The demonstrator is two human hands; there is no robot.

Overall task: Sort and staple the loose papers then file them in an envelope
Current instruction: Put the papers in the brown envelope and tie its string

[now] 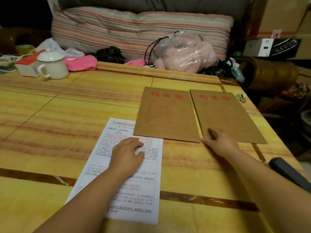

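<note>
- Two brown envelopes lie side by side on the yellow worktop (84,101): the left envelope (166,113) and the right envelope (225,115).
- I see the printed papers (134,190) lying flat near me, with their top corner tucked under the left envelope.
- My left hand (127,153) rests on top of the papers. Its fingers look loosely bent and pressed down on the page, not pinching it.
- My right hand (218,142) sits on the near corner of the right envelope. The thumb lies along the near edge and the fingers lie flat on top. I cannot tell if it is nipping the edge yet.
- I think the step now is picking up that envelope so the papers can go in.
- To do it well, I would slide the corner a little off its spot, then get my thumb under it and lift.
- I would keep my left hand pressing down so the papers do not slip or fan out.
- I cannot see a staple in the papers, so I would check that first.
- A small shiny metal clip (241,97) sits by the far worktop edge. A white mug (53,64) with a lid stands well away at the back.
</note>
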